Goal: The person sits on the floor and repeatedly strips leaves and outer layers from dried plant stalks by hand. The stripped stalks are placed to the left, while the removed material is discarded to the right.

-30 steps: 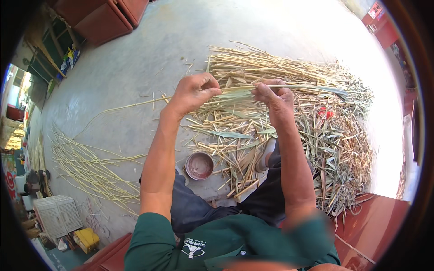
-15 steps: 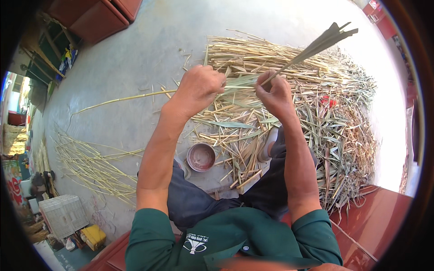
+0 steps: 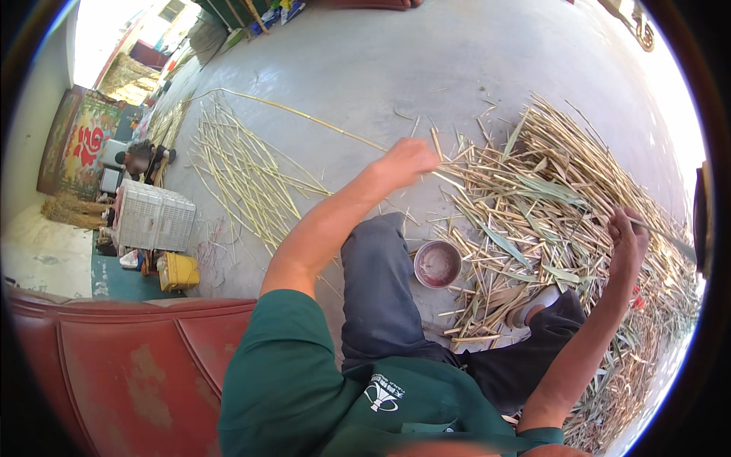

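My left hand (image 3: 411, 160) is closed around a long thin yellow reed stalk (image 3: 320, 122), which stretches away to the far left and bends near its tip. The hand is slightly blurred. Far to the right, my right hand (image 3: 626, 236) pinches a grey-green reed leaf piece (image 3: 674, 240) that points off to the right. Between the hands lies a heap of cut reed stalks and leaves (image 3: 548, 206) on the floor, with the right hand over its right part. Nothing visible joins the stalk and the leaf piece.
A round bowl (image 3: 438, 264) stands on the floor by my knee. Slender peeled stalks (image 3: 244, 167) lie spread at the left. Beyond them are a white plastic crate (image 3: 156, 217) and a yellow container (image 3: 177, 274). A worn red sofa (image 3: 145, 365) is close at the left.
My hands have moved from close together to wide apart, the stalk staying in the left and the leaf piece in the right. My view has swung to the left.
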Demonstrator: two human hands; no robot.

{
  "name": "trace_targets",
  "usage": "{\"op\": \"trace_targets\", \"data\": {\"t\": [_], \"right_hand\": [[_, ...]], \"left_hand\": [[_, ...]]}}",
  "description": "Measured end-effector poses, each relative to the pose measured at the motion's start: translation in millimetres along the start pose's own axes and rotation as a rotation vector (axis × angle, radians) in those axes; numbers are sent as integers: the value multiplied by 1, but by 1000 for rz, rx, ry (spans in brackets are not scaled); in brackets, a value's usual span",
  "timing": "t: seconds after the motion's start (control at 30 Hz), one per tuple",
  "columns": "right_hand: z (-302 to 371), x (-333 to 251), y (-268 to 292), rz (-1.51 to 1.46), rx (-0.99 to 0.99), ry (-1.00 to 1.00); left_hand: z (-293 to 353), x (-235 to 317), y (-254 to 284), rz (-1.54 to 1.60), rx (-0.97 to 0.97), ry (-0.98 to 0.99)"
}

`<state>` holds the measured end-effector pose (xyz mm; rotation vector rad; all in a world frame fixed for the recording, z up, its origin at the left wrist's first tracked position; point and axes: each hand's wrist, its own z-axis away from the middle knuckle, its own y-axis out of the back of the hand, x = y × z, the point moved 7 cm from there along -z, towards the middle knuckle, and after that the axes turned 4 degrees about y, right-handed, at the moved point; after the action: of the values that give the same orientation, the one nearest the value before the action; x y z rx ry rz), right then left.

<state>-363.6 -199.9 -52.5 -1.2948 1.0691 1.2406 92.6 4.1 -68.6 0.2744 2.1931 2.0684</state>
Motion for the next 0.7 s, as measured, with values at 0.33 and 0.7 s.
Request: {"op": "trace_targets", "data": {"t": [0.33, 0.7], "right_hand": [[-72, 82, 262, 1461, 296, -131], [-96, 259, 75, 432, -181, -361]], "left_hand": [[381, -96, -131, 64, -1023, 870], [108, -23, 109, -86, 152, 536]]}}
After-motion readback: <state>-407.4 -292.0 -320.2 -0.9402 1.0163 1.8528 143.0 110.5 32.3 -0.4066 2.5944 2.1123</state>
